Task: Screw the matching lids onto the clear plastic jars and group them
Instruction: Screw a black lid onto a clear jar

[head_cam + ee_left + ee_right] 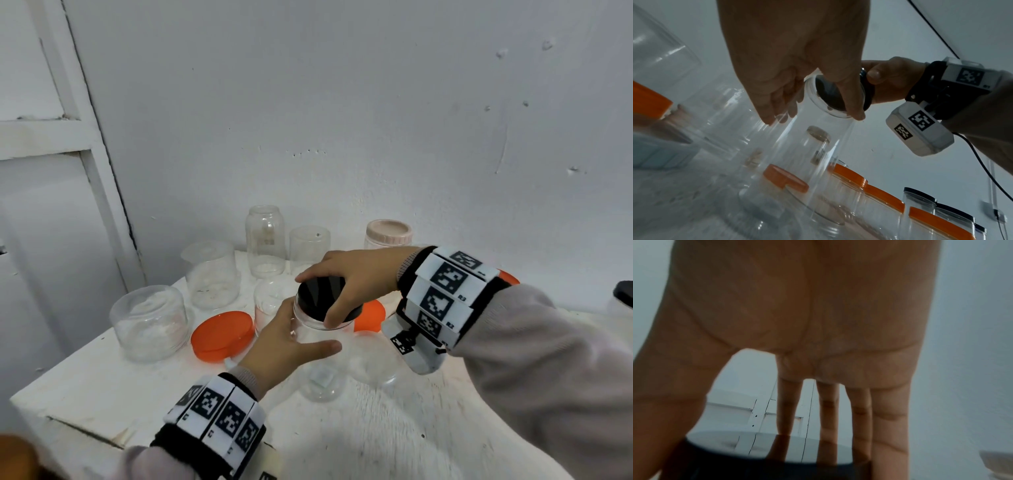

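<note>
A tall clear plastic jar point(317, 337) stands near the middle of the white table point(376, 438). My left hand point(291, 342) wraps round its upper body, thumb across the front. On its mouth sits a black lid point(320, 294), and my right hand point(349, 281) grips that lid from above, thumb on the near edge. From below, the left wrist view shows the same jar point(807, 162), the black lid point(830, 94) and my right hand point(885, 81) holding it. In the right wrist view my fingers point(828, 426) reach over the glossy black lid point(764, 449).
Several open clear jars point(212, 274) stand at the back left. A loose orange lid point(222, 334) lies left of the held jar, another orange lid point(368, 315) behind it. A pink-lidded jar point(388, 233) stands by the wall. Capped orange-lidded jars point(879, 203) and black-lidded jars point(918, 199) line the right side.
</note>
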### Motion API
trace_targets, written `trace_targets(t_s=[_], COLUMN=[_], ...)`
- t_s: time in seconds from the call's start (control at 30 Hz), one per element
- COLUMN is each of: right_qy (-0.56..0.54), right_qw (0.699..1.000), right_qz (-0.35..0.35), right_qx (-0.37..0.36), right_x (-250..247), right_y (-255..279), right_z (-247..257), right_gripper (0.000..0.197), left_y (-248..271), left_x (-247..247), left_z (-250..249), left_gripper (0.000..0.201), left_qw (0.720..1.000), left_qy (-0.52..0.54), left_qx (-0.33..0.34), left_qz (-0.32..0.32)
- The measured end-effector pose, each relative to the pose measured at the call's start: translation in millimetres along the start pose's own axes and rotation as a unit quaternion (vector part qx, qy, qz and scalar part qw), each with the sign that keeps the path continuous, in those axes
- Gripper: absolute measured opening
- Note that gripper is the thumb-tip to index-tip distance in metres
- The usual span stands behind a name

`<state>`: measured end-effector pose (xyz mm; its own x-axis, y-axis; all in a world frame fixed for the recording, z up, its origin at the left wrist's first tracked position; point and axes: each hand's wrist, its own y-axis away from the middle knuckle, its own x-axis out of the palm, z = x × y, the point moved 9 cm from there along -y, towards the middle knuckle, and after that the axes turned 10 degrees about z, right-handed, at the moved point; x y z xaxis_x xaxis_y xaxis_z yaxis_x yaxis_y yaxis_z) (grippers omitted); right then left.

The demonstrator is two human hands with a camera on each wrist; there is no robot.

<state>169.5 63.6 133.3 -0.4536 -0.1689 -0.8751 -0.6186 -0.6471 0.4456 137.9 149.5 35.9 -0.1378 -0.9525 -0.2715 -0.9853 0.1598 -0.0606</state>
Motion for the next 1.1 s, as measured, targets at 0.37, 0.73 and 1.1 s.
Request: trace_targets(t_s=[0.37, 0.73, 1.1], right_qy=[0.037, 0.066, 0.055], right_qw=[0.999, 0.996, 0.993], right_qz=[0.025, 0.005, 0.03], right_qx=[0.011, 0.054, 0.101], right_x=[3, -3, 1], right_y=[2, -1, 3], right_z=[10, 12, 7], right_gripper=[0.077, 0.074, 0.085], left_y=[3, 3, 4], left_x=[3, 4, 4], left_z=[-6, -4, -4], left_gripper=[0.072, 0.075, 0.075], left_qw=[1.0, 1.0, 1.0], left_qy=[-0.012, -0.009, -0.014], left_qx=[0.009, 0.013, 0.011], left_qz=[0.008, 0.003, 0.008])
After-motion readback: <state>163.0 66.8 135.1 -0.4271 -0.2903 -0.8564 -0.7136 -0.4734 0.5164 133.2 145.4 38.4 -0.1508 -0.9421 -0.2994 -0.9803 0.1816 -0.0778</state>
